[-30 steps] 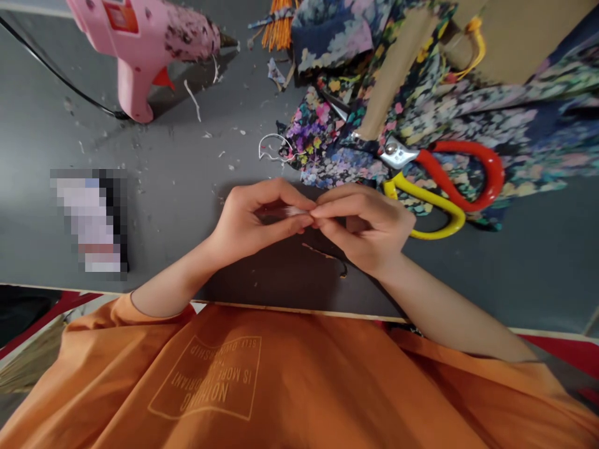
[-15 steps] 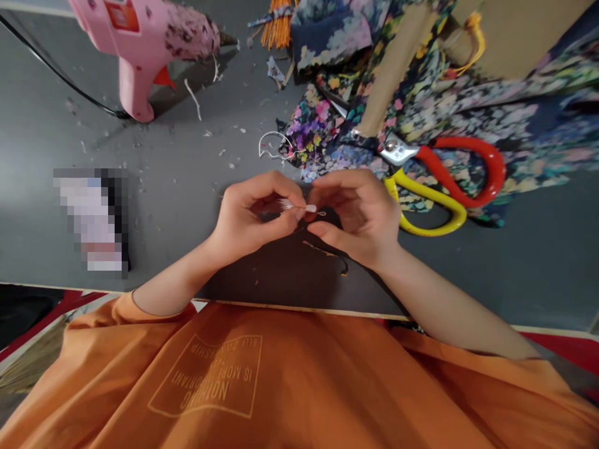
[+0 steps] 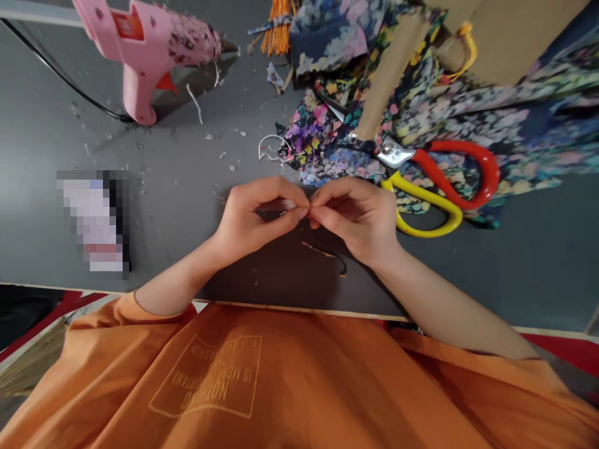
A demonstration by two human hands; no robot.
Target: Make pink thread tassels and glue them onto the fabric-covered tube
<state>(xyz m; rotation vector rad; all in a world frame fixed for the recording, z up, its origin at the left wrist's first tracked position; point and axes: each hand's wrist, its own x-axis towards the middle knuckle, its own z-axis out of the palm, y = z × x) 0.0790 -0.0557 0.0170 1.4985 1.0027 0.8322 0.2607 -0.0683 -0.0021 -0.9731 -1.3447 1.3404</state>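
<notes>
Between the thumb and fingers of my left hand [image 3: 266, 212] is a small white tassel [image 3: 288, 204], its loose strands spreading into the palm. My right hand [image 3: 358, 215] pinches at the tassel's head end, thumb against fingers, and the fingertips of both hands meet there. They hide the tassel's head and its thin loop. On the table just below the hands lies a thin dark cord [image 3: 327, 251]. Scissors [image 3: 397, 156] with one red and one yellow handle lie beyond my right hand, partly over floral fabric [image 3: 322, 134].
A pink glue gun [image 3: 150, 43] lies at the upper left with its black cable [image 3: 60, 78]. A blurred-out phone-like object [image 3: 96, 224] is at the left. An orange tassel [image 3: 277, 31], a loop of white thread [image 3: 267, 140] and glue scraps lie farther back.
My right hand's thumb and fingers have closed together onto the tassel's head end, covering the loop that showed before. My left hand keeps its pinch in nearly the same place.
</notes>
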